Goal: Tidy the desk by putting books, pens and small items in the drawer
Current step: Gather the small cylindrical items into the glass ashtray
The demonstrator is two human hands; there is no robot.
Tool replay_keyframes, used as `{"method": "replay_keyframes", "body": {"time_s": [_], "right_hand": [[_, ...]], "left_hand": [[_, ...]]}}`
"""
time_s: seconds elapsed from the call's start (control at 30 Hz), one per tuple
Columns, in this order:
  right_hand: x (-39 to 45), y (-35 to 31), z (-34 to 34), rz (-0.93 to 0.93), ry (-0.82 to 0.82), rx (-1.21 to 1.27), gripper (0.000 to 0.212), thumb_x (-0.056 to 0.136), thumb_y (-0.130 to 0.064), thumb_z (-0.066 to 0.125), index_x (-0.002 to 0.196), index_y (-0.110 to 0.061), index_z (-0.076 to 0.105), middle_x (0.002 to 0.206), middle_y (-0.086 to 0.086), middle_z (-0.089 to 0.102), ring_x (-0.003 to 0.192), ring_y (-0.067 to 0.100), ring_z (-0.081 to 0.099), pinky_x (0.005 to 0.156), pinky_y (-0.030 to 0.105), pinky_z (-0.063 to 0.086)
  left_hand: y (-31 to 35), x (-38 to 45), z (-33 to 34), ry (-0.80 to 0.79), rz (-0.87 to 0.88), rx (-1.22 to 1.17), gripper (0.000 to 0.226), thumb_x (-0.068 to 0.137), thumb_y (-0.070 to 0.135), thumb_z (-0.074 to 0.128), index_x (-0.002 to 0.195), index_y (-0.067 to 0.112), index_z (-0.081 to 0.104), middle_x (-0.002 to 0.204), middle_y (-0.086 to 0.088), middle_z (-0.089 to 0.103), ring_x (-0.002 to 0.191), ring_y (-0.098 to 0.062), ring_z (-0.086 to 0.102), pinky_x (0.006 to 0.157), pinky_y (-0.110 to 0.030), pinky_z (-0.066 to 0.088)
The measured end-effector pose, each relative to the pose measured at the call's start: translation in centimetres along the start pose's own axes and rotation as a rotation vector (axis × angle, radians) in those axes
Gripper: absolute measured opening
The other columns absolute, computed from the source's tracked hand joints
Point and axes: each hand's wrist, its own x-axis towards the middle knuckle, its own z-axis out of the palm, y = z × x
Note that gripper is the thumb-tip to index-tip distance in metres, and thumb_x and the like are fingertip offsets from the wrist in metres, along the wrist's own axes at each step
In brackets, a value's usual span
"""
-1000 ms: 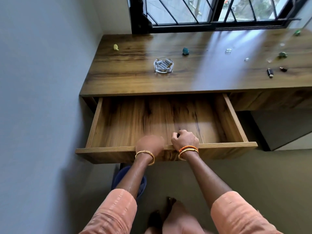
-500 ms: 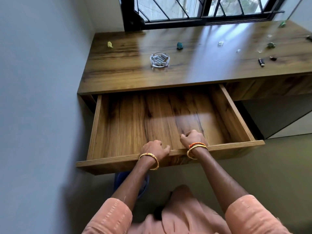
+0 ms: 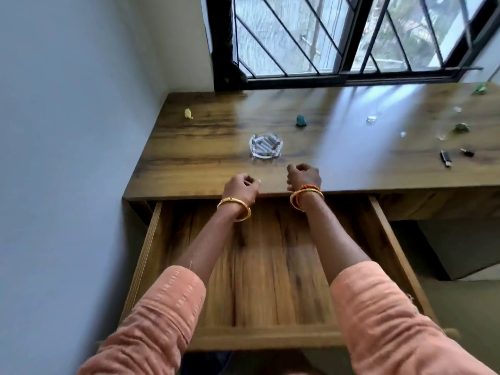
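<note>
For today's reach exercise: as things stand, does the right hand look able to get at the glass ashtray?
Probably yes. The right hand hovers over the desk's front edge, holding nothing, and the glass ashtray sits just beyond and left of it, with only bare desk between them.

**Both arms stretched forward, hands loosely curled**

Both forearms reach toward 12 o'clock, roughly parallel and a little apart. The left hand (image 3: 241, 188) hangs with fingers loosely curled, holding nothing, a gold bangle on its wrist. The right hand (image 3: 305, 176) sits at its 3 o'clock, slightly farther forward, fingers likewise curled and holding nothing, with orange and gold bangles. Salmon sleeves cover both upper forearms.
</note>
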Motion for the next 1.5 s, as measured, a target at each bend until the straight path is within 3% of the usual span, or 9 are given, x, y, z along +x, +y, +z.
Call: {"method": "replay_keyframes", "body": {"time_s": [0.13,0.27,0.43,0.53,0.67,0.83,1.0,1.2,1.5], "right_hand": [[8.0,-1.3,2.1,-0.010,-0.011,-0.084,0.024,0.076,-0.035,0.065,0.088,-0.015,0.066,0.096,0.010,0.071,0.087,0.029,0.069,0.083,0.041,0.057],[16.6,1.7,4.9,0.009,-0.170,-0.181,0.046,0.056,-0.056,0.066,0.084,-0.020,0.063,0.094,0.013,0.071,0.086,0.032,0.070,0.082,0.047,0.056],[14.5,-2.2,4.7,-0.014,-0.274,-0.214,0.020,0.073,-0.017,0.074,0.067,-0.017,0.055,0.066,0.004,0.062,0.058,0.024,0.064,0.067,0.045,0.059],[15.2,-1.8,5.2,-0.030,-0.239,-0.251,0.017,0.066,-0.022,0.074,0.066,-0.017,0.058,0.070,0.007,0.068,0.062,0.026,0.069,0.069,0.046,0.059],[14.4,-1.6,5.3,-0.156,-0.118,-0.364,0.023,0.073,-0.028,0.070,0.087,-0.009,0.071,0.087,0.012,0.071,0.078,0.023,0.064,0.070,0.026,0.048],[12.0,-0.7,3.0,-0.266,-0.059,-0.381,0.024,0.079,-0.022,0.065,0.078,0.000,0.071,0.079,0.017,0.069,0.072,0.026,0.058,0.063,0.030,0.041],[7.6,1.5,-2.0,-0.326,-0.047,-0.389,0.021,0.079,-0.022,0.067,0.078,-0.002,0.073,0.076,0.015,0.069,0.072,0.024,0.059,0.063,0.029,0.040],[1.7,4.5,-10.7,-0.291,-0.246,-0.548,0.017,0.081,-0.017,0.067,0.094,-0.008,0.073,0.091,0.013,0.072,0.078,0.017,0.062,0.075,0.032,0.052],[-5.0,11.4,-16.9,-0.107,-0.474,-0.949,0.030,0.090,-0.019,0.059,0.119,-0.021,0.064,0.117,0.005,0.065,0.104,0.020,0.062,0.090,0.034,0.052]], "left_hand": [[2.2,7.2,0.6,0.143,-0.059,0.069,0.022,0.086,0.032,0.059,0.099,0.015,0.063,0.103,-0.009,0.070,0.094,-0.029,0.066,0.086,-0.038,0.053],[2.1,13.3,2.1,0.112,-0.167,0.147,0.047,0.088,0.041,0.052,0.128,0.015,0.053,0.126,-0.007,0.062,0.105,-0.029,0.065,0.094,-0.035,0.050],[2.0,16.1,3.8,0.176,-0.172,0.197,0.027,0.088,0.038,0.052,0.097,0.017,0.067,0.109,-0.008,0.069,0.098,-0.031,0.064,0.084,-0.032,0.051],[1.8,16.4,4.6,0.256,-0.170,0.188,0.025,0.085,0.035,0.057,0.095,0.016,0.070,0.100,-0.008,0.071,0.096,-0.030,0.063,0.077,-0.031,0.049],[1.6,15.8,4.8,0.300,-0.187,0.100,0.021,0.080,0.030,0.064,0.090,0.013,0.073,0.092,-0.008,0.073,0.088,-0.028,0.066,0.074,-0.029,0.050],[1.2,13.4,5.1,0.295,-0.220,-0.182,0.008,0.078,0.022,0.067,0.074,0.015,0.069,0.074,-0.009,0.072,0.064,-0.024,0.069,0.071,-0.040,0.060],[1.1,7.0,5.4,0.165,-0.190,-0.416,0.015,0.085,0.012,0.066,0.098,0.006,0.069,0.088,-0.010,0.071,0.072,-0.021,0.069,0.069,-0.032,0.059],[0.5,-4.9,6.9,-0.172,-0.374,-0.655,0.009,0.083,-0.009,0.061,0.083,-0.001,0.058,0.051,-0.008,0.065,0.041,-0.014,0.063,0.048,-0.020,0.054],[-4.5,-14.3,13.3,-0.599,-0.618,-0.403,0.011,0.081,-0.013,0.062,0.085,-0.006,0.055,0.078,-0.020,0.063,0.051,-0.021,0.066,0.048,-0.025,0.055]]}}
